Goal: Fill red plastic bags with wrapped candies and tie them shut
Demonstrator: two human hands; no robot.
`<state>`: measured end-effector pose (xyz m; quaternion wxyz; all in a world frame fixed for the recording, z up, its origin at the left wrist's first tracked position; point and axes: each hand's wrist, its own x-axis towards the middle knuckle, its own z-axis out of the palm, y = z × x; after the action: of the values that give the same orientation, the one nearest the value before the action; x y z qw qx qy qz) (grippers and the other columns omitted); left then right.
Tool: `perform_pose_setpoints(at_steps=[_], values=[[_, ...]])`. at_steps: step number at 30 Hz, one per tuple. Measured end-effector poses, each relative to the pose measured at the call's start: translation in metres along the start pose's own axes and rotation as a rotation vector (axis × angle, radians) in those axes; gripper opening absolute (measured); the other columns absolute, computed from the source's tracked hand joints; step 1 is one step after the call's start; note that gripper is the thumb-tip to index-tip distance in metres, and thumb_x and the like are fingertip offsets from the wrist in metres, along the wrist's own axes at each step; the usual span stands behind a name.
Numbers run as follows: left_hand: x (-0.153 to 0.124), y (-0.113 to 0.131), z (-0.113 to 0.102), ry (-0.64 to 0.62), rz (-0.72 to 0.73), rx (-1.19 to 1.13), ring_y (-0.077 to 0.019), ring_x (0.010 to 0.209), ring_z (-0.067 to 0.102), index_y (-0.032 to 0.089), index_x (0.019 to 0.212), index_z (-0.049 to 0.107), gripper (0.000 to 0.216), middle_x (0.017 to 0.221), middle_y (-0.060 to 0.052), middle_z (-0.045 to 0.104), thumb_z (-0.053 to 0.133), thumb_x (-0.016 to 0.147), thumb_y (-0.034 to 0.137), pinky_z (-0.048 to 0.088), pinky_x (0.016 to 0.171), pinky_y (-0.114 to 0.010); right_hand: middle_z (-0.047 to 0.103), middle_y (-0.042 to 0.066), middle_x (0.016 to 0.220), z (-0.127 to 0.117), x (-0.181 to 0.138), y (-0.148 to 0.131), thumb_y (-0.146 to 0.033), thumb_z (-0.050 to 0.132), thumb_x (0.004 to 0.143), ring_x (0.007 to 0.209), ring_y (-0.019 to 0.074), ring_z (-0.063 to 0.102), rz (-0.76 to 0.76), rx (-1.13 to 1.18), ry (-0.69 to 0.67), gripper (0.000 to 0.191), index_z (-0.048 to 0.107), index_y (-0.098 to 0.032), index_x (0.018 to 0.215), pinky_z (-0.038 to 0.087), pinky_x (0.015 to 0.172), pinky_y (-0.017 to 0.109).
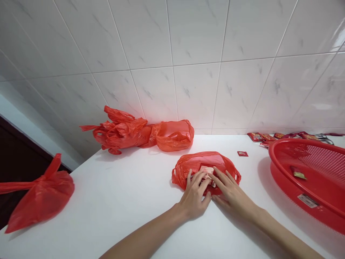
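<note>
A red plastic bag [205, 162] lies flat on the white counter [129, 201], with a pale packet showing inside it. My left hand [194, 196] rests on the bag's near edge, fingers spread and pressing down. My right hand [229, 190] lies beside it on the same bag, fingertips touching the pale packet. Both forearms reach in from the bottom of the view.
Two more red bags [140, 131] lie against the tiled wall. A tied red bag [40, 194] sits at the counter's left edge. A red mesh basket [312, 176] with small packets stands at right; red sachets [269, 136] and one loose sachet [242, 153] lie behind it.
</note>
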<state>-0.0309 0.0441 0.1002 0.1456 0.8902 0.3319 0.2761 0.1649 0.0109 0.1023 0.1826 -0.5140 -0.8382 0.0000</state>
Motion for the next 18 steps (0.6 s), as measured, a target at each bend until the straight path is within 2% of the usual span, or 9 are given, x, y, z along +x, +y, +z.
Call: perform_pose_setpoints(at_steps=[5, 10, 15, 18], values=[[-0.002, 0.0, -0.001, -0.07, 0.008, -0.026, -0.0291, 0.143, 0.043, 0.018, 0.13, 0.058, 0.041, 0.144, -0.014, 0.056, 0.054, 0.089, 0.019, 0.017, 0.124, -0.062, 0.042, 0.023, 0.156, 0.018, -0.014, 0.006, -0.033, 0.052, 0.098, 0.147, 0.0366, 0.037, 0.008, -0.021, 0.087, 0.06, 0.037, -0.016, 0.153, 0.038, 0.115, 0.061], [-0.004, -0.001, -0.004, -0.128, -0.001, -0.013, -0.0296, 0.144, 0.043, 0.017, 0.132, 0.056, 0.044, 0.147, -0.014, 0.054, 0.054, 0.088, 0.018, 0.021, 0.124, -0.063, 0.038, 0.022, 0.158, 0.025, -0.013, 0.008, -0.03, 0.052, 0.097, 0.147, 0.0357, 0.037, -0.02, -0.049, 0.139, 0.07, 0.023, -0.018, 0.16, 0.038, 0.115, 0.061], [-0.007, -0.005, -0.003, -0.113, 0.022, 0.004, -0.0303, 0.147, 0.039, 0.017, 0.131, 0.057, 0.046, 0.154, -0.014, 0.047, 0.057, 0.085, 0.015, 0.029, 0.123, -0.059, 0.037, 0.02, 0.16, 0.029, -0.014, 0.007, -0.029, 0.052, 0.097, 0.148, 0.0355, 0.036, -0.022, -0.062, 0.173, 0.079, 0.008, -0.02, 0.163, 0.041, 0.112, 0.061], [-0.009, -0.008, 0.0, -0.12, 0.027, 0.003, -0.0318, 0.148, 0.037, 0.017, 0.131, 0.056, 0.048, 0.156, -0.014, 0.044, 0.057, 0.083, 0.014, 0.031, 0.122, -0.06, 0.038, 0.02, 0.159, 0.031, -0.014, 0.007, -0.029, 0.052, 0.096, 0.147, 0.0352, 0.037, -0.016, -0.062, 0.188, 0.083, 0.004, -0.02, 0.163, 0.043, 0.111, 0.061]])
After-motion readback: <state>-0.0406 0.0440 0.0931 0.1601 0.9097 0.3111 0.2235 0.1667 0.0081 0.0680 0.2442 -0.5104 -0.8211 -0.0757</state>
